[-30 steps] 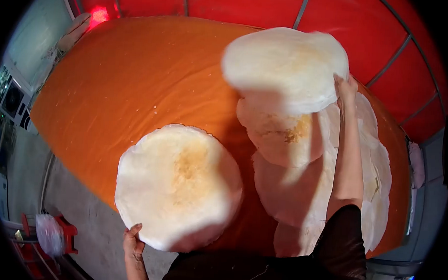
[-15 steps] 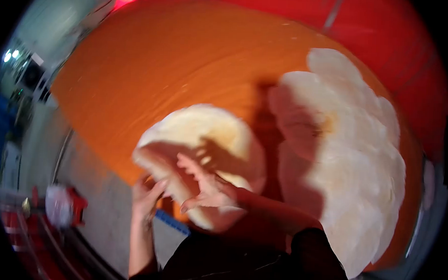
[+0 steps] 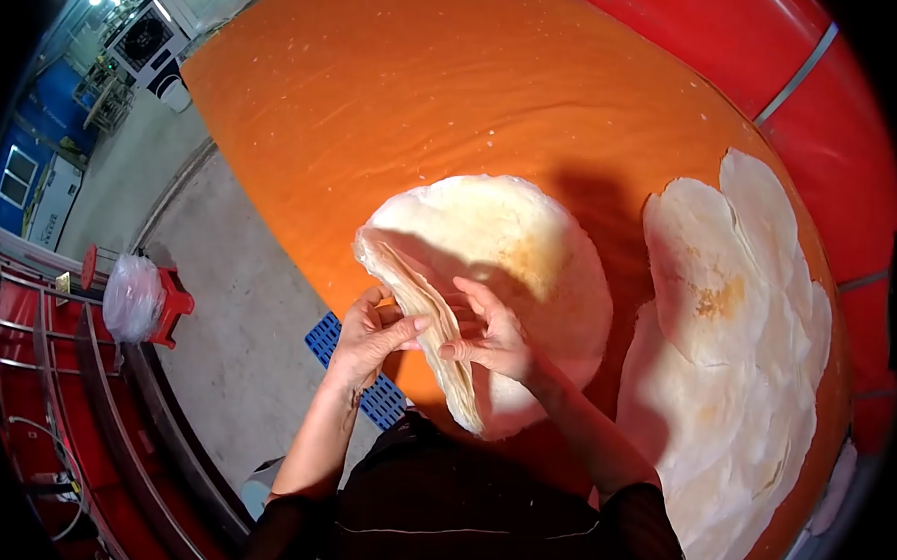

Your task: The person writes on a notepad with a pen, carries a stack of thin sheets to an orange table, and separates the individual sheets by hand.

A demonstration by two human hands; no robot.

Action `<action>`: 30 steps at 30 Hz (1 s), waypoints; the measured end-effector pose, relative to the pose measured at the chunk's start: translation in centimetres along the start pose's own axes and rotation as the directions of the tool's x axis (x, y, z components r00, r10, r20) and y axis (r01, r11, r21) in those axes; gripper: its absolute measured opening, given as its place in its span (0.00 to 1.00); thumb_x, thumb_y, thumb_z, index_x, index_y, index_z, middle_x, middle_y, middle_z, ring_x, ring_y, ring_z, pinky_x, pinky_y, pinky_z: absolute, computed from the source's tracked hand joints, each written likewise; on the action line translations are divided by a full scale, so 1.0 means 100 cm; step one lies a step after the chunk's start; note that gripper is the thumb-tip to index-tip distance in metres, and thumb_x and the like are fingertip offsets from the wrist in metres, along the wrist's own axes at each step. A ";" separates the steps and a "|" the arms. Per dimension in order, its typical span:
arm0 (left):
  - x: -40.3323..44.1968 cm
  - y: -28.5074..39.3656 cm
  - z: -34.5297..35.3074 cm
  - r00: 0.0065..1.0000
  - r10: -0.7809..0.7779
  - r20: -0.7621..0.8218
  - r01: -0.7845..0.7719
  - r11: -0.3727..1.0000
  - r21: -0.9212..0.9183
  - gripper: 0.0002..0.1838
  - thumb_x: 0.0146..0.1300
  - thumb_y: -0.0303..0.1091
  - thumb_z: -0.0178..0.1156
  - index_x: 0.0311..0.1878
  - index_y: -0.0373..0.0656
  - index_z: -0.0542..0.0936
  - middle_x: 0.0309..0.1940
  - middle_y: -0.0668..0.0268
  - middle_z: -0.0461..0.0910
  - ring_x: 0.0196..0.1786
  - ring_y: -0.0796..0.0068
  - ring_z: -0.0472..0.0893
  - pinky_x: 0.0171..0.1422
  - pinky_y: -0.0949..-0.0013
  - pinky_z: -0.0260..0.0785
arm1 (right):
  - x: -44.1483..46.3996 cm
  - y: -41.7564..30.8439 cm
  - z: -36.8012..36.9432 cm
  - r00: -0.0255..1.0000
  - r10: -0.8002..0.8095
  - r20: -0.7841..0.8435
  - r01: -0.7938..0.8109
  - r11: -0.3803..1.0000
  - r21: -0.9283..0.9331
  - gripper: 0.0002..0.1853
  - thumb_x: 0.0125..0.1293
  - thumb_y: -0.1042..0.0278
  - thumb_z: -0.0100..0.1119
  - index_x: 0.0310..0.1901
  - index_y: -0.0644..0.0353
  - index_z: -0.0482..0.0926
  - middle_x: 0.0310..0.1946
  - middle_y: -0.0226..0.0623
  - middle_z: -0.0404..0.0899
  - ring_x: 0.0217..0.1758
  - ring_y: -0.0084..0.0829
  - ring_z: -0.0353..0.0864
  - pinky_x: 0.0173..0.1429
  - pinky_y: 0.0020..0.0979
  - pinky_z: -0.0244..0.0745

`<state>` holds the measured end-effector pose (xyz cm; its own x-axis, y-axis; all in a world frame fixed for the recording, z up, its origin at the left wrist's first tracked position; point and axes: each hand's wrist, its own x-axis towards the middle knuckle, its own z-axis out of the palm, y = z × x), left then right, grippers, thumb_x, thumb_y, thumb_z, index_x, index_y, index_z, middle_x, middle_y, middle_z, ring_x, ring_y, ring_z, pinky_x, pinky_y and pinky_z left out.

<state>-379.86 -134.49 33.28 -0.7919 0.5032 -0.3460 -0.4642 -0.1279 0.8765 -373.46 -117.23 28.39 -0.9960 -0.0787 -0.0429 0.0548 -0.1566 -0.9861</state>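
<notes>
A stack of thin round flatbreads (image 3: 549, 274) lies on the orange-covered table near my body, with browned patches on top. Its near left edge is lifted and folded up into a layered ridge. My left hand (image 3: 371, 339) pinches this edge from the left, thumb on top. From the right, my right hand (image 3: 491, 334) grips the same edge between thumb and fingers. To the right, many overlapping flatbreads (image 3: 734, 393) are spread in a long pile, one with a brown spot.
The orange cover (image 3: 376, 107) has small crumbs on it. Red padded panels (image 3: 719, 42) border the far side. At the left stand a red stool (image 3: 174, 308) with a plastic bag (image 3: 133, 298), metal rails and a blue slotted mat (image 3: 381, 402).
My right hand has set down its flatbread and come over to the near stack. Both hands have taken hold of the stack's edge and folded it up. The view has turned and shifted.
</notes>
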 end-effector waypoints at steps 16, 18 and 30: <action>-0.021 -0.035 -0.029 0.961 -0.121 -0.250 0.103 0.991 -0.084 0.23 0.56 0.23 0.54 0.56 0.31 0.64 0.50 0.54 0.72 0.48 0.65 0.76 0.53 0.65 0.69 | 0.019 0.020 0.023 0.971 0.030 -0.237 -0.157 0.827 -0.539 0.16 0.56 0.68 0.54 0.47 0.62 0.72 0.40 0.30 0.73 0.44 0.19 0.68 0.49 0.26 0.65; -0.017 -0.069 -0.074 0.949 -0.237 -0.209 0.164 0.935 -0.315 0.23 0.54 0.21 0.51 0.56 0.31 0.63 0.50 0.53 0.72 0.51 0.59 0.74 0.55 0.60 0.68 | 0.045 0.037 -0.034 0.988 0.008 -0.153 0.002 0.998 0.066 0.15 0.53 0.73 0.57 0.44 0.64 0.74 0.37 0.31 0.76 0.40 0.19 0.71 0.46 0.26 0.67; -0.007 -0.100 -0.098 0.940 -0.306 -0.150 0.226 0.890 -0.397 0.25 0.48 0.25 0.56 0.54 0.35 0.68 0.49 0.57 0.72 0.53 0.57 0.71 0.59 0.52 0.62 | -0.214 -0.274 -0.373 -0.030 -0.476 -0.879 0.306 0.833 -0.461 0.14 0.53 0.80 0.51 0.44 0.72 0.73 0.36 0.44 0.77 0.36 0.35 0.78 0.43 0.34 0.74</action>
<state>-378.58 -141.89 21.49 -0.6622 0.3842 -0.6434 -0.7494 -0.3394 0.5686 -356.33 -74.49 50.36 -0.0583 0.9423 0.3295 -0.2916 0.2996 -0.9084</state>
